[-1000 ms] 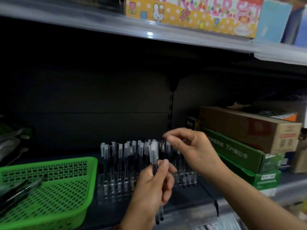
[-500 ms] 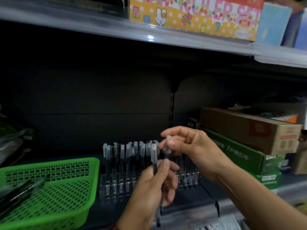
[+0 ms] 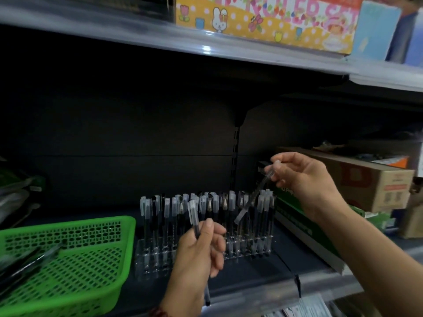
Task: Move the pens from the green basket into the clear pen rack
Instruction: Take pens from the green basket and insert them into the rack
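1. Pens with pale caps, the standing pens (image 3: 169, 208), fill the clear pen rack (image 3: 146, 259) in upright rows. The rack sits on the dark shelf (image 3: 251, 277).
2. At nine o'clock from the rack, just beside it, sits the green basket (image 3: 68, 223). Some dark basket pens (image 3: 27, 263) lie flat in its left part. They are blurred, so I cannot count them.
3. The left hand (image 3: 196, 252) is at six o'clock from the rack, in front of it. Its fingers and thumb are curled tight round a thin bunch of pens (image 3: 193, 216). The caps point to twelve o'clock and a tip pokes out below the hand. It looks like two pens, but I cannot be sure.
4. The right hand (image 3: 304, 179) is up at two o'clock from the rack, above its right end. Its thumb and fingers pinch the top end of a tilted pen (image 3: 253, 199).
5. The low end of that pen points to seven o'clock and hangs over the right part of the rack. It is blurred, so I cannot tell if it touches the pens there.
6. At three o'clock from the rack lies a long green box (image 3: 295, 217), with a brown cardboard box (image 3: 366, 179) on top.
7. At twelve o'clock, on the shelf above, stands a yellow box (image 3: 263, 24) with a white rabbit on it.
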